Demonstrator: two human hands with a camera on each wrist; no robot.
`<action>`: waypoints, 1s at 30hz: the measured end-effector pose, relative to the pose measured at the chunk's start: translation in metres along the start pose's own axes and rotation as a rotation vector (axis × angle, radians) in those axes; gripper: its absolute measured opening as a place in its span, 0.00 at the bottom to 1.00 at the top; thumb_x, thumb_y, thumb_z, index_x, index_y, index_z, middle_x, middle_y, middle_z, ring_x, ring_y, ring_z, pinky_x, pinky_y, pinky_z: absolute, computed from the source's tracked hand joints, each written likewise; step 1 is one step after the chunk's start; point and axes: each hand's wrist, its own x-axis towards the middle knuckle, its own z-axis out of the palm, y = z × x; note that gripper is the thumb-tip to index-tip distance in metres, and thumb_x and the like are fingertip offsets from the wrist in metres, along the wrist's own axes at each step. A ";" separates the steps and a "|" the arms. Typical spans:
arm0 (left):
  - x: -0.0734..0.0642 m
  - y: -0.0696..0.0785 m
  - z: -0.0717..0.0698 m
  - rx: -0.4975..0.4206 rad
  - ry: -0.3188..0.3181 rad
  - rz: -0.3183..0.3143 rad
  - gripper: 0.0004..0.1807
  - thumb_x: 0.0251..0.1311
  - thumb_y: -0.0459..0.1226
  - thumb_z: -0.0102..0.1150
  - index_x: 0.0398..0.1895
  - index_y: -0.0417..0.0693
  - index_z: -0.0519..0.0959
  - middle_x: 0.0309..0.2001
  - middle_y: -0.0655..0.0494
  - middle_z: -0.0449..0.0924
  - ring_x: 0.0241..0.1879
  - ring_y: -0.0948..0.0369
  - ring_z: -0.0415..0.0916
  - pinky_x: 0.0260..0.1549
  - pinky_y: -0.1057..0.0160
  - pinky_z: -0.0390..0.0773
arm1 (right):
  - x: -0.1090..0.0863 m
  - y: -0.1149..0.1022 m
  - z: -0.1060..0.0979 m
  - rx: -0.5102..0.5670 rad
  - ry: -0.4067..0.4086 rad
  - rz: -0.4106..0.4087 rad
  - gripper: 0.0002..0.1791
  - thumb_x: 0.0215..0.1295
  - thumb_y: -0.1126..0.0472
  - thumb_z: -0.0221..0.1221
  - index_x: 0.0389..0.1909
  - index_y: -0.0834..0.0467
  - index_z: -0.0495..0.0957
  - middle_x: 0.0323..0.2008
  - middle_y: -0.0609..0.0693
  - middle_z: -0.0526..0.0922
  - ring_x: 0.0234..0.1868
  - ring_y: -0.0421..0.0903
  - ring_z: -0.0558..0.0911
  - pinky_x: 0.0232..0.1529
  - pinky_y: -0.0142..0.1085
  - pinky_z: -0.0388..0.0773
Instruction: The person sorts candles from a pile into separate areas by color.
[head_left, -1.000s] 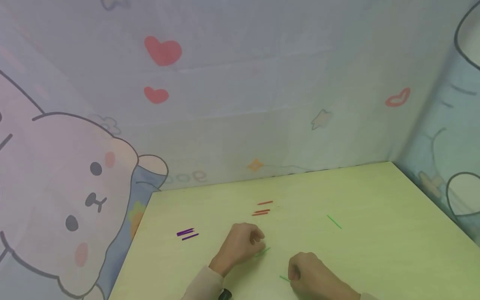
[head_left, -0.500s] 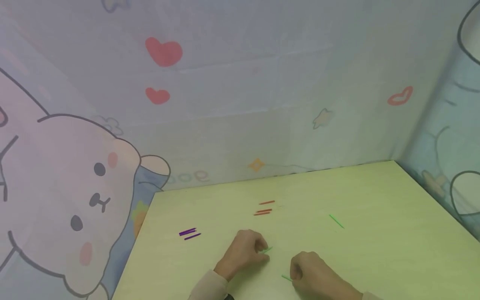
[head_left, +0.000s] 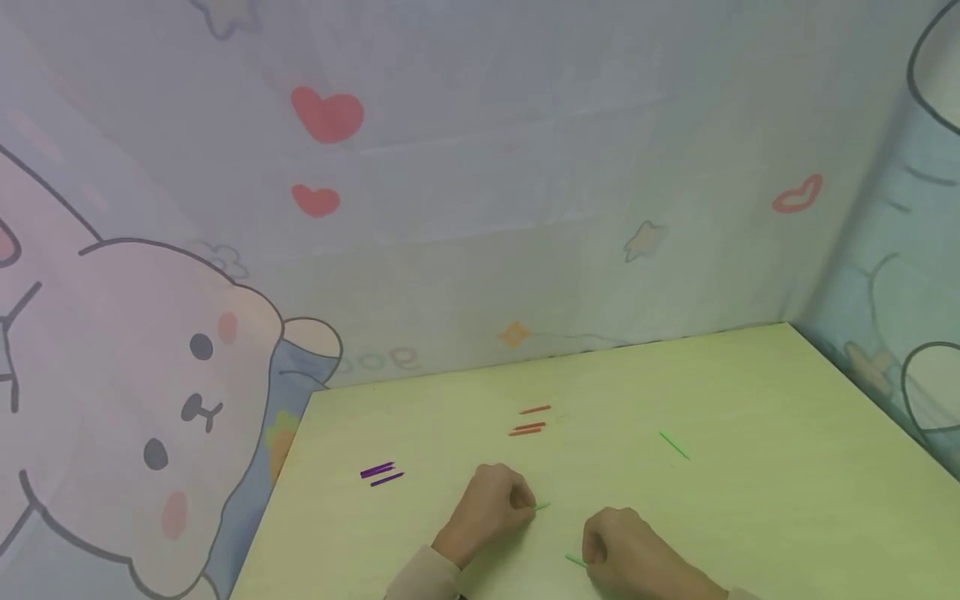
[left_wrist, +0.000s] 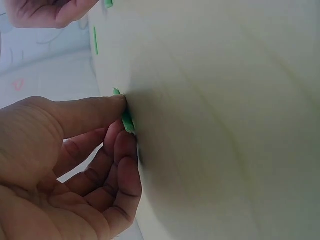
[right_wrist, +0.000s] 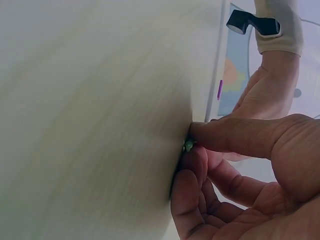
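Observation:
My left hand pinches a slim green stick between thumb and fingertips, close over the table. In the left wrist view the same stick pokes out on both sides of the thumb tip. To its right and nearer me, my right hand grips a second green stick, whose one end points left out of the fingers. The right wrist view shows only the end of this stick between thumb and forefinger, right at the table surface; the remainder is hidden.
A third green stick lies to the right on the pale yellow-green table. Several orange pointed sticks lie beyond my left hand, and several purple ones lie to the left. A patterned cloth wall borders the table's back edge.
My left hand has shifted slightly right, and its thumb and fingers have closed on the green stick, which lay beside the fingertips before. The right hand keeps its hold, nearly still.

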 end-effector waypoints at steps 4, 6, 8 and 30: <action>-0.001 0.000 0.001 0.019 0.008 0.003 0.07 0.56 0.25 0.78 0.33 0.45 0.94 0.30 0.60 0.91 0.29 0.71 0.82 0.39 0.70 0.84 | 0.000 0.001 0.002 0.005 0.001 -0.002 0.10 0.57 0.76 0.62 0.30 0.58 0.84 0.29 0.50 0.80 0.29 0.48 0.79 0.30 0.37 0.78; -0.001 0.000 0.001 0.028 0.011 0.010 0.08 0.56 0.25 0.77 0.34 0.45 0.94 0.32 0.59 0.92 0.31 0.70 0.85 0.40 0.70 0.85 | 0.000 0.001 0.002 -0.001 0.003 0.005 0.10 0.57 0.76 0.61 0.30 0.57 0.84 0.28 0.49 0.79 0.28 0.47 0.78 0.30 0.36 0.78; 0.000 -0.002 0.001 0.033 0.014 0.016 0.08 0.55 0.25 0.76 0.34 0.45 0.94 0.33 0.59 0.93 0.33 0.68 0.87 0.41 0.69 0.86 | 0.000 0.002 0.001 -0.016 0.013 -0.009 0.12 0.56 0.76 0.60 0.28 0.56 0.83 0.27 0.48 0.79 0.28 0.46 0.77 0.29 0.35 0.76; 0.011 -0.036 0.024 -0.006 0.057 0.090 0.08 0.55 0.26 0.74 0.30 0.49 0.94 0.26 0.67 0.88 0.25 0.75 0.77 0.31 0.70 0.83 | 0.004 -0.012 -0.043 -0.134 0.164 -0.183 0.09 0.60 0.71 0.71 0.31 0.53 0.85 0.30 0.41 0.82 0.31 0.38 0.77 0.33 0.30 0.79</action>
